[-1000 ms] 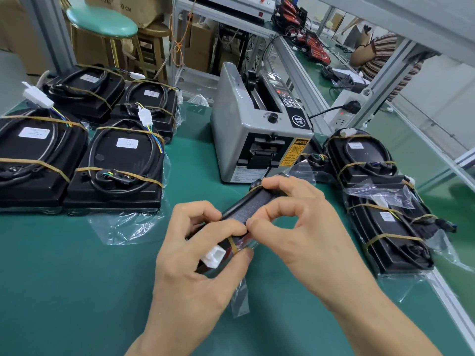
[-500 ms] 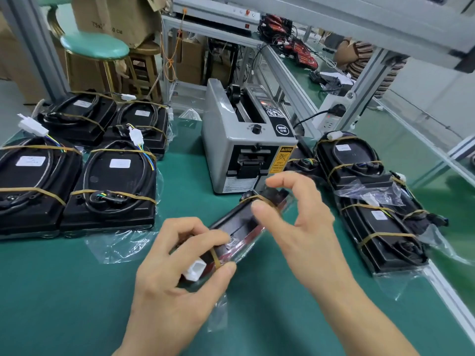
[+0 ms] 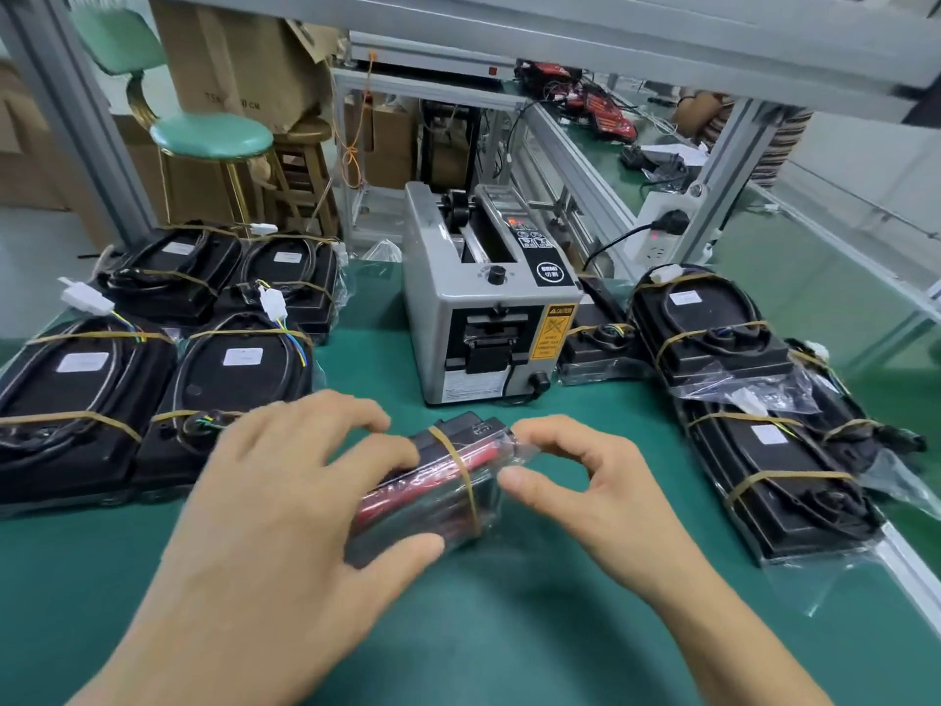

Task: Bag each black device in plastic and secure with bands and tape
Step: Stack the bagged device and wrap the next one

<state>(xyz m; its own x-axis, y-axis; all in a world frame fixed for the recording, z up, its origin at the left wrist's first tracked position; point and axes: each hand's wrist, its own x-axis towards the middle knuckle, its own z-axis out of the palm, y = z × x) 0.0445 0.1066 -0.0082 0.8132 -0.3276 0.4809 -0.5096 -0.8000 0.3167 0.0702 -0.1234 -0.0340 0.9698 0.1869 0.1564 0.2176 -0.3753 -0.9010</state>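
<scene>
left hand [image 3: 285, 481] curled round glossy bagged black device [image 3: 433, 481], frame centre | right hand [image 3: 575, 481] pinching its clear plastic end | tan rubber band [image 3: 461, 471] across | green matte counter [image 3: 509, 629]

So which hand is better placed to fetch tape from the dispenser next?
Probably the right hand: it only pinches the bag's end, nearer the tape dispenser, while the left hand grips the bagged device.

Dark green bench mat [image 3: 483, 629]; black plastic device showing red along its side [image 3: 438, 481] under clear bag film, crossed by a tan rubber band [image 3: 461, 471]; grey tape dispenser with black front and yellow caution label [image 3: 491, 323]; mint-green round stool seat on brass-coloured legs [image 3: 211, 135]; brown cardboard boxes [image 3: 239, 58].
</scene>
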